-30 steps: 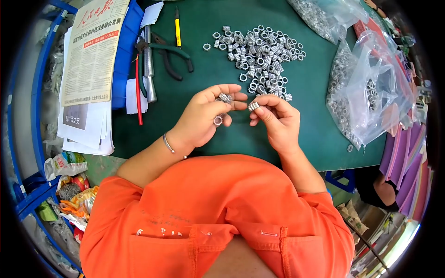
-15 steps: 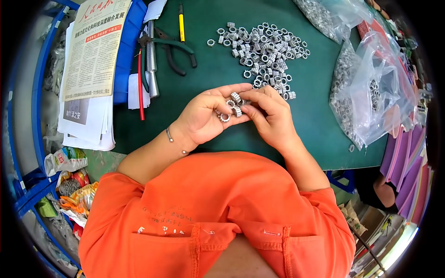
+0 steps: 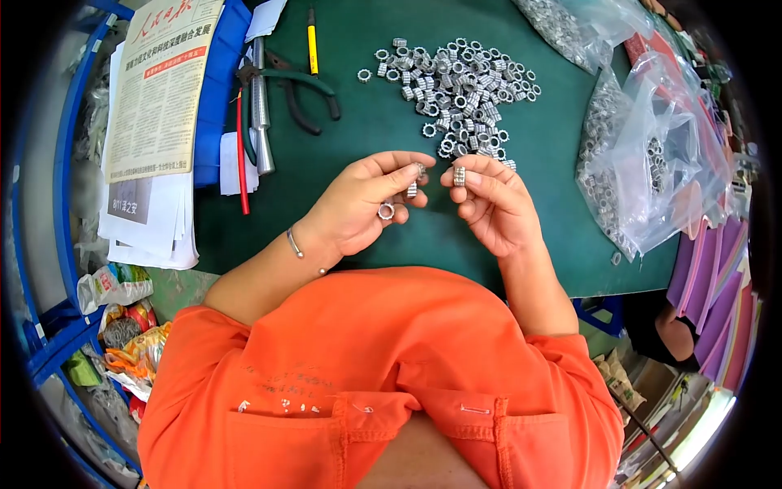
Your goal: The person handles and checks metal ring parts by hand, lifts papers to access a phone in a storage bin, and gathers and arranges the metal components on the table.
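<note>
My left hand (image 3: 366, 200) is closed on several small metal toothed rings (image 3: 386, 211); one is pinched at the fingertips and others sit among the curled fingers. Between thumb and forefinger of my right hand (image 3: 498, 200) is one metal toothed ring (image 3: 459, 176), its ridged side showing. A gap separates the two hands, both above the green tabletop (image 3: 342, 236). Just beyond them lies a loose pile of the same rings (image 3: 464, 90), some on their sides and some flat.
Pliers (image 3: 297, 90), a yellow-handled tool (image 3: 312, 45), a metal rod (image 3: 261, 114) and a red stick (image 3: 243, 155) lie left, near a blue bin (image 3: 218, 106) and newspaper (image 3: 163, 90). Clear plastic bags of rings (image 3: 607, 163) lie right. A stray ring (image 3: 616, 258) is near the front edge.
My hands have drawn apart from touching. The right one has moved right with a ring in its pinch, while the left keeps several rings. The view has shifted slightly.
</note>
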The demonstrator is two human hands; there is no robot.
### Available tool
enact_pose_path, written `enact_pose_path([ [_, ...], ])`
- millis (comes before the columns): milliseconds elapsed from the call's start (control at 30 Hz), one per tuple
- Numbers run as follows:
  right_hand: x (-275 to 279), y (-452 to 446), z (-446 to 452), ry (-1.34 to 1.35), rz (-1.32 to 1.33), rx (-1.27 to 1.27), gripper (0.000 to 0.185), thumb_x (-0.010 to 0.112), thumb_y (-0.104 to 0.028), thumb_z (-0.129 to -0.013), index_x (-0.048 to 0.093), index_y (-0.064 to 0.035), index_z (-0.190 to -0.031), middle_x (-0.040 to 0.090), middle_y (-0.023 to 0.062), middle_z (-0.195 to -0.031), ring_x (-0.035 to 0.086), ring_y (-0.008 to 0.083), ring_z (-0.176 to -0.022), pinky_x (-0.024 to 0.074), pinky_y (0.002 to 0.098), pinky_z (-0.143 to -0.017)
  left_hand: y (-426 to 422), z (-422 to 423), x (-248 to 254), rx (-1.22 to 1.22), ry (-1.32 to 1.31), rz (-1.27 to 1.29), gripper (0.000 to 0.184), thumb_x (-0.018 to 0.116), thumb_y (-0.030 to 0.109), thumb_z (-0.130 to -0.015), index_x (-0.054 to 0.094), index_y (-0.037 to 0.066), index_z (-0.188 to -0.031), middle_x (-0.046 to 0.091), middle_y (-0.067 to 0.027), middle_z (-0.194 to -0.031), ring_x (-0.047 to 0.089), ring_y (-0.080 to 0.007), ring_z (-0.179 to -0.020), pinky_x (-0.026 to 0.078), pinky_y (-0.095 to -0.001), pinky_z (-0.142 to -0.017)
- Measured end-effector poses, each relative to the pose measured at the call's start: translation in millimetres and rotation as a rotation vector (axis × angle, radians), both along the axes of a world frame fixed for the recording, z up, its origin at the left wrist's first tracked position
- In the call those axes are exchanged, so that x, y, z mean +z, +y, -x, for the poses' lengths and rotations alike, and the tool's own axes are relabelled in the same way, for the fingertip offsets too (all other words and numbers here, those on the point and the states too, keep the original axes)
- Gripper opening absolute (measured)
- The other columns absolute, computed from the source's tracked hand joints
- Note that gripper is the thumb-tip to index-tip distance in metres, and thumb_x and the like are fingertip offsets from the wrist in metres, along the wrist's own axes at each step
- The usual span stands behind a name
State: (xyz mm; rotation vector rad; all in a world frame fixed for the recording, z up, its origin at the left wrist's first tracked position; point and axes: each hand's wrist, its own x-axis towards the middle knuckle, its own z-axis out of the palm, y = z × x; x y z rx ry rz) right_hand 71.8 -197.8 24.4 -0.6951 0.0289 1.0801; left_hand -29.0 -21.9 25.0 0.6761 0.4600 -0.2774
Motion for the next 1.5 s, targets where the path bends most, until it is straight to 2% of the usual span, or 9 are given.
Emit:
enact_pose_path([
  [233,-4,-1,1,0.041,-0.083,0.004,0.018,0.053,0.001,-0.085,0.058,0.0046,-0.102,0.063,0.0206,-0.095,0.066,0.0219,-0.078,0.0580,0.0286,-0.066,-3,-1,6,0.035,0.032,-0.004,0.020,0.052,0.011,-0.090,0.054,0.000,-0.106,0.061,-0.0089,-0.092,0.061,-0.0133,-0.080,0.048,-0.0182,-0.056],
  [333,3,2,2,0.010,-0.077,-0.032,0.015,0.052,0.001,-0.085,0.058,0.0044,-0.098,0.064,0.0179,-0.092,0.065,0.0229,-0.082,0.0582,0.0304,-0.065,-2,-3,6,0.097,0.090,0.045,0.019,0.053,0.010,-0.089,0.054,0.000,-0.106,0.061,-0.0083,-0.090,0.061,-0.0133,-0.079,0.049,-0.0191,-0.059],
  [467,7,3,2,-0.196,-0.046,-0.029,0.015,0.060,0.000,-0.081,0.059,0.0017,-0.096,0.059,0.0060,-0.081,0.058,0.0124,-0.076,0.0498,0.0207,-0.056,2,-1,0,0.034,0.042,0.121,0.017,0.053,0.009,-0.089,0.056,0.000,-0.103,0.061,-0.0078,-0.090,0.061,-0.0118,-0.078,0.050,-0.0198,-0.062],
  [533,11,10,10,-0.688,0.369,-0.038,0.020,0.068,-0.003,-0.077,0.061,-0.0005,-0.095,0.057,0.0026,-0.083,0.052,0.0068,-0.072,0.0428,0.0174,-0.058,1,-1,-1,0.030,0.036,0.134,0.016,0.053,0.009,-0.089,0.056,0.001,-0.103,0.061,-0.0071,-0.089,0.061,-0.0110,-0.078,0.050,-0.0199,-0.063],
  [767,-2,20,13,-1.249,0.394,-0.127,0.020,0.072,-0.006,-0.074,0.064,-0.0033,-0.091,0.054,0.0015,-0.077,0.049,0.0082,-0.068,0.0404,0.0208,-0.060,0,1,-8,0.012,-0.021,0.148,0.016,0.054,0.009,-0.089,0.058,0.002,-0.103,0.061,-0.0045,-0.091,0.059,-0.0092,-0.077,0.050,-0.0198,-0.065],
  [933,7,14,12,-0.674,0.249,-0.078,0.015,0.072,-0.009,-0.073,0.062,-0.0026,-0.082,0.057,0.0042,-0.078,0.050,0.0102,-0.065,0.0398,0.0218,-0.057,-5,-4,13,0.083,0.049,0.102,0.016,0.055,0.011,-0.089,0.058,0.002,-0.102,0.061,-0.0052,-0.091,0.059,-0.0101,-0.079,0.049,-0.0200,-0.065],
  [1000,-1,9,10,-1.258,0.340,-0.169,0.019,0.075,-0.014,-0.071,0.061,-0.0028,-0.077,0.057,0.0034,-0.075,0.049,0.0099,-0.062,0.0390,0.0223,-0.054,-1,-2,7,0.008,0.032,0.085,0.016,0.055,0.013,-0.089,0.058,0.002,-0.101,0.060,-0.0055,-0.087,0.057,-0.0095,-0.074,0.046,-0.0189,-0.058],
  [1133,-2,14,13,-1.586,0.417,-0.303,0.027,0.080,-0.020,-0.065,0.060,-0.0042,-0.073,0.053,0.0022,-0.069,0.045,0.0085,-0.054,0.0358,0.0212,-0.045,-1,-1,2,-0.100,-0.047,0.089,0.016,0.060,0.016,-0.087,0.059,0.002,-0.094,0.058,-0.0032,-0.081,0.052,-0.0065,-0.067,0.041,-0.0184,-0.053],
  [1500,1,13,17,-1.553,0.394,-0.319,0.021,0.078,-0.007,-0.066,0.062,-0.0047,-0.080,0.055,0.0027,-0.074,0.043,0.0073,-0.054,0.0343,0.0200,-0.044,-3,-2,6,-0.078,-0.032,0.076,0.011,0.055,0.012,-0.089,0.056,0.002,-0.094,0.054,-0.0012,-0.081,0.046,-0.0052,-0.066,0.034,-0.0164,-0.048],
])
